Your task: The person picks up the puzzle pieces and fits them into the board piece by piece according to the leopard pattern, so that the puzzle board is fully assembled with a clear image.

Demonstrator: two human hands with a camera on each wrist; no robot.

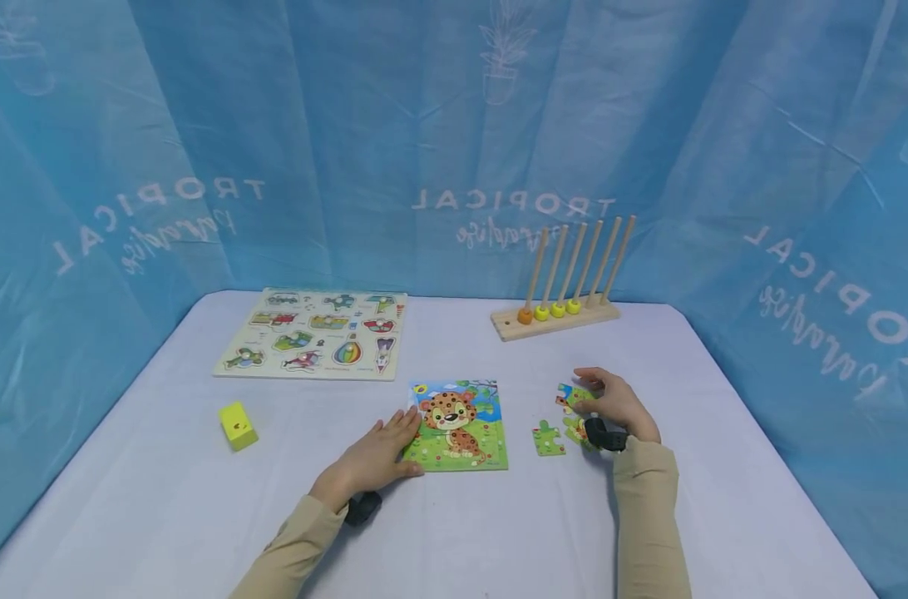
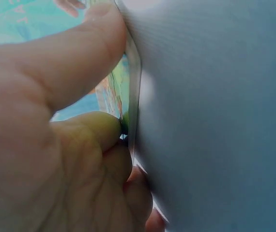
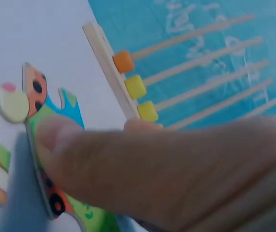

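Note:
A square jigsaw puzzle (image 1: 465, 428) with a spotted cub on green and blue lies at the middle of the table. My left hand (image 1: 372, 457) rests along its left edge, fingers extended; in the left wrist view the thumb and fingertips touch the board's rim (image 2: 134, 87). To the right, my right hand (image 1: 617, 403) is over several loose puzzle pieces. Its thumb (image 3: 65, 145) lies on an orange, blue and green piece (image 3: 35, 89), while the other fingers arch apart from it. A green piece (image 1: 549, 439) lies left of that hand, and another piece (image 1: 576, 431) is partly hidden by the wrist.
At the back left lies a wooden peg board (image 1: 327, 333) with vehicle pictures. A rod counting stand (image 1: 555, 320) with orange and yellow beads stands at the back right. A yellow block (image 1: 237, 426) is on the left. Blue curtains (image 1: 454, 150) surround the white table (image 1: 162, 516).

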